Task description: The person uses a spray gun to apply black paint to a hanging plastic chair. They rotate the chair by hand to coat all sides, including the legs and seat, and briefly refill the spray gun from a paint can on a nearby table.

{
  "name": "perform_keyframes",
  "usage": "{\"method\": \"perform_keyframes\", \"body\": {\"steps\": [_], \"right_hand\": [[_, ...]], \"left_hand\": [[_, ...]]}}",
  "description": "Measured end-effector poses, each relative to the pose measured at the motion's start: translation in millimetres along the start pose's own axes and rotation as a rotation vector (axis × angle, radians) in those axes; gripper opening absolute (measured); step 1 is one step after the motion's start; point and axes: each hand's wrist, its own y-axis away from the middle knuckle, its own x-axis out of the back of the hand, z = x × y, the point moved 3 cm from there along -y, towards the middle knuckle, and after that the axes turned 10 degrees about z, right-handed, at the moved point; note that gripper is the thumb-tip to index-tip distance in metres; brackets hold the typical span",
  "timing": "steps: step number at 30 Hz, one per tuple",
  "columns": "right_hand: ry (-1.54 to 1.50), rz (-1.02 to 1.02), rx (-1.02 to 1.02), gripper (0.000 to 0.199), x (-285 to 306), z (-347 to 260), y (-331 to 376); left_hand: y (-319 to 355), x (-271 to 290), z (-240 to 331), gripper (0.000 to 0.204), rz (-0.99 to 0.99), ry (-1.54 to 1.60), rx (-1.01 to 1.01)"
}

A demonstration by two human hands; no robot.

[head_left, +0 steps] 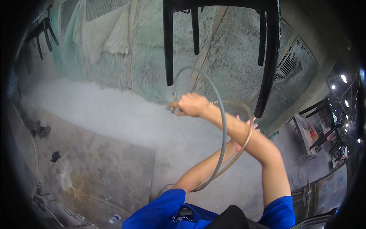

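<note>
My right hand (192, 105) is closed around a small spray gun (174, 109) with metal fittings, partly hidden by my fingers. A grey hose (218, 95) arcs up from it, and a brownish hose (249, 126) loops over my right forearm. Crossed beneath that forearm is my left arm. My left hand (254, 124) shows only in part, its fingers apart, close to the foot of a black chair leg (265, 86); whether they touch is unclear. The black chair (225, 3) hangs above, legs downward, its upper part out of view.
Ahead stands a wall of fibrous, pale green filter sheets (152, 49) with mesh openings. Another black chair (44, 26) is at the far left. On the floor lie a large flat board (114, 168), a dark rag (55, 156) and a plastic bottle (114, 218). A workbench (303, 133) stands at right.
</note>
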Motion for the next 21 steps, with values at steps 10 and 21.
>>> {"method": "perform_keyframes", "body": {"steps": [10,21], "right_hand": [[-0.412,0.76,-0.024,0.052,17.3,-112.4,202.4],[-0.657,0.778,-2.361,0.027,-91.8,-151.2,492.7]], "left_hand": [[15.8,42.8,65.0,0.069,-0.295,0.081,0.006],[132.8,315.8,107.2,0.055,0.972,-0.603,0.098]]}}
